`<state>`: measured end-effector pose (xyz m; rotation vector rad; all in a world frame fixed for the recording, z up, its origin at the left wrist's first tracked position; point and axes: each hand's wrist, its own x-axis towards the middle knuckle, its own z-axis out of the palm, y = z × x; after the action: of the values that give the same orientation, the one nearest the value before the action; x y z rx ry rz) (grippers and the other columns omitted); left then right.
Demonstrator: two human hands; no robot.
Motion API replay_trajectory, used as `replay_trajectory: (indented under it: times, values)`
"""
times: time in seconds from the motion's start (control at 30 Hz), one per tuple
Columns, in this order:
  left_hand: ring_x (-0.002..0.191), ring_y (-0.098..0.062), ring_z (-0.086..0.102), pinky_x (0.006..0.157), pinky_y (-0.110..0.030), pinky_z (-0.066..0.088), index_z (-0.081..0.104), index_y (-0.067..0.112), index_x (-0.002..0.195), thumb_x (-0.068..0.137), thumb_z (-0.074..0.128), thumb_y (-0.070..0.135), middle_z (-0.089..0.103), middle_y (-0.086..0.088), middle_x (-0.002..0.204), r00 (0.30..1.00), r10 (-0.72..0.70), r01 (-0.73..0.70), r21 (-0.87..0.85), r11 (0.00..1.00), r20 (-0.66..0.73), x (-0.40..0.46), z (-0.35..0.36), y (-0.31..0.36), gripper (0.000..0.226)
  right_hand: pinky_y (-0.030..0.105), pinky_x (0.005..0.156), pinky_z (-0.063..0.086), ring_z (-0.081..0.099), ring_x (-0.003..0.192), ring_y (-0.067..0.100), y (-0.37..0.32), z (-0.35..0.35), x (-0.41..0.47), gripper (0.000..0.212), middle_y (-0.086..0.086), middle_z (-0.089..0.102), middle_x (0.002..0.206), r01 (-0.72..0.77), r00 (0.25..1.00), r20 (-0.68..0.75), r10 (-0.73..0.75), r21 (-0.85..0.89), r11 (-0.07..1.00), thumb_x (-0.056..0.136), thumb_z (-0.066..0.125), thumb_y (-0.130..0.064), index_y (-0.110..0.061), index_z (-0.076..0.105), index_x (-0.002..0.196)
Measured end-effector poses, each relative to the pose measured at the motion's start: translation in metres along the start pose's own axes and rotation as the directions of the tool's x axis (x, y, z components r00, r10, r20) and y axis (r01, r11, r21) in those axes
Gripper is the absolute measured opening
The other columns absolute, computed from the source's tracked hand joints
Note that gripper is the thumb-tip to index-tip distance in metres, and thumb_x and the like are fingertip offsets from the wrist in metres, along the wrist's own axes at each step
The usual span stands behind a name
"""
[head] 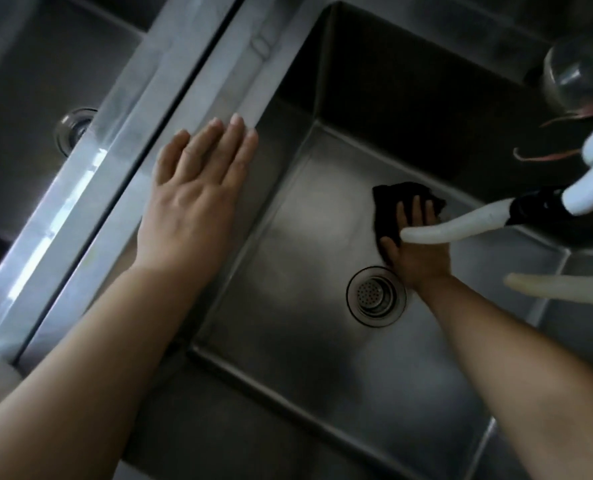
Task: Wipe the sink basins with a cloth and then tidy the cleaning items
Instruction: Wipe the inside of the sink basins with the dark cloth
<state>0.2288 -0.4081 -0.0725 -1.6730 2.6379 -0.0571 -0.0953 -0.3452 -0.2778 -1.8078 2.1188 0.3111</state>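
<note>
under my right hand (414,251), down on the floor of the near basin (288,341), lies the dark cloth (388,206). the fingers of that hand are straight and spread, palm flat on the cloth, pressing it to the steel rather than pinching it. my left hand (198,188) is flat too, fingers straight and together, resting on the ridge between the two basins and holding nothing. the drain strainer (374,296) sits just beside my right wrist, on the side nearer to me. a white hose (461,226) crosses over my right fingers and hides part of them, and a second pale hose (565,289) hangs off to the right of that wrist. the second basin (28,81), with its own drain (75,128), lies beyond my left hand.

i judge the cloth to be light, soft and limp, likely damp, so it should bunch and fold under the palm as it slides. the steel looks smooth and slick, which means the cloth would glide easily but could also slip out from under a flat hand in the corners. for wiping, a flat palm over the middle of it seems right; to lift it later i would gather a bunched fold near the centre and not a loose corner. this basin looks to be in the middle of its wipe, and i cannot tell whether the far one is done.
</note>
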Motion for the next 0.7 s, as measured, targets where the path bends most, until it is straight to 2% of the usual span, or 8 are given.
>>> replay_trajectory:
  times: [0.07,0.13,0.23,0.33,0.47,0.6,0.7]
  values:
    - [0.142,-0.026,0.023,0.117,-0.040,0.010,0.024,0.013,0.149,0.083,0.053,0.004,0.025,-0.006,0.156,1.000,0.002,-0.002,0.002,1.000,-0.001,0.000,0.000,-0.001,0.073,0.043,0.112,-0.015,-0.007,0.145,0.031,-0.004,-0.007,0.010,0.082,0.018,-0.002,0.158,-0.056,0.998,-0.009,0.056,0.004,0.998,0.086,0.018,-0.060,-0.011,0.005,0.151]
    - [0.142,-0.026,0.024,0.117,-0.040,0.011,0.025,0.012,0.149,0.084,0.049,0.005,0.027,-0.006,0.155,1.000,0.008,-0.008,0.002,1.000,-0.021,0.000,0.002,-0.001,0.070,0.044,0.114,-0.012,-0.004,0.144,0.036,-0.025,-0.010,0.024,0.082,0.026,0.002,0.155,-0.070,0.996,-0.062,0.070,0.006,0.998,0.088,0.021,-0.056,-0.004,0.009,0.150]
    - [0.142,-0.024,0.023,0.118,-0.040,0.012,0.024,0.014,0.149,0.087,0.039,0.010,0.027,-0.005,0.155,0.999,0.005,-0.004,0.011,1.000,-0.047,0.001,0.006,-0.002,0.064,0.047,0.112,-0.013,-0.007,0.144,0.038,-0.069,-0.013,0.046,0.074,0.027,-0.001,0.155,-0.074,0.991,-0.115,0.075,0.010,0.997,0.094,0.032,-0.053,-0.011,0.007,0.151]
    - [0.143,-0.023,0.022,0.118,-0.039,0.011,0.024,0.015,0.150,0.092,0.035,0.014,0.027,-0.003,0.155,0.998,0.007,-0.006,0.019,1.000,-0.070,0.001,0.010,-0.004,0.058,0.047,0.109,-0.019,-0.009,0.144,0.038,-0.112,-0.013,0.061,0.071,0.023,-0.002,0.156,0.086,0.990,-0.107,-0.087,-0.012,0.996,0.094,0.031,-0.055,-0.021,0.006,0.152]
    - [0.143,-0.023,0.022,0.118,-0.040,0.013,0.023,0.015,0.150,0.095,0.032,0.015,0.025,-0.003,0.156,0.996,0.008,-0.005,0.035,0.999,-0.083,0.001,0.011,-0.004,0.055,0.052,0.111,-0.016,-0.010,0.144,0.035,-0.166,-0.001,0.052,0.068,0.018,-0.002,0.158,0.316,0.946,-0.068,-0.318,-0.039,0.948,0.095,0.025,-0.056,-0.023,0.004,0.151]
    - [0.143,-0.024,0.023,0.117,-0.044,0.016,0.022,0.014,0.150,0.095,0.027,0.014,0.024,-0.004,0.156,0.995,0.021,-0.017,0.050,0.999,-0.093,0.001,0.013,-0.005,0.055,0.050,0.113,-0.014,-0.009,0.145,0.033,-0.171,0.000,0.065,0.071,0.015,-0.001,0.158,0.336,0.938,-0.068,-0.340,-0.060,0.940,0.096,0.024,-0.055,-0.016,0.004,0.151]
    - [0.143,-0.025,0.024,0.117,-0.044,0.016,0.023,0.013,0.150,0.095,0.028,0.012,0.024,-0.005,0.156,0.992,0.030,-0.023,0.059,0.998,-0.120,0.001,0.015,-0.006,0.055,0.047,0.114,-0.010,-0.004,0.146,0.030,-0.154,-0.017,0.098,0.070,0.012,0.004,0.159,0.294,0.947,-0.111,-0.301,-0.075,0.953,0.095,0.027,-0.056,-0.019,0.010,0.151]
